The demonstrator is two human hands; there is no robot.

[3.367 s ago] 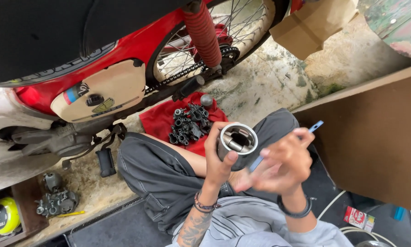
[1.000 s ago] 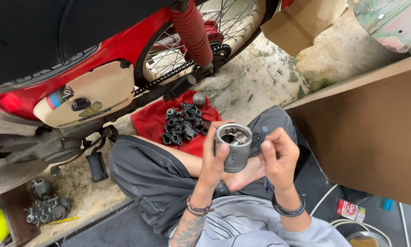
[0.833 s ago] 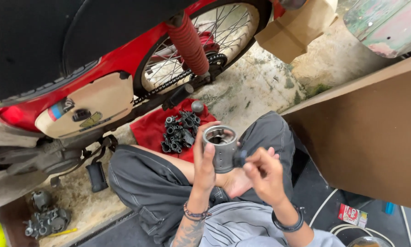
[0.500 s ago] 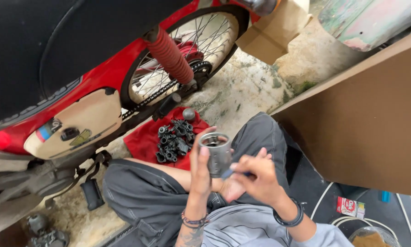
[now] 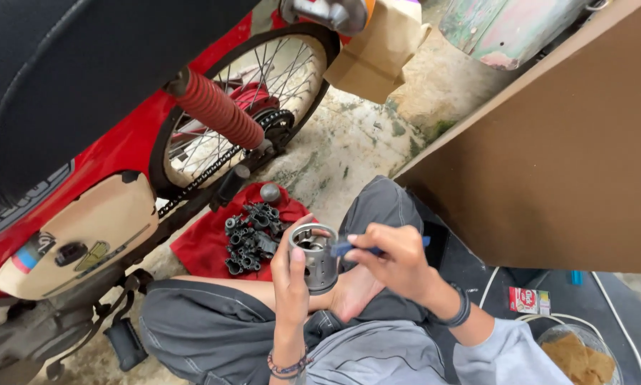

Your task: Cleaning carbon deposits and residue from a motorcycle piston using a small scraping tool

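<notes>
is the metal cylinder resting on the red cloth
No, the left hand holds the metal cylinder up above the lap, while the red cloth on the ground carries only small dark parts.

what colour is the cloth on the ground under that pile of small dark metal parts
Red. The cloth shows best in the head view, spread on the concrete beside the motorcycle's rear wheel.

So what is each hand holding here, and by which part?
Left hand grips the metal cylinder around its side wall. Right hand pinches a blue tool by its handle.
</notes>
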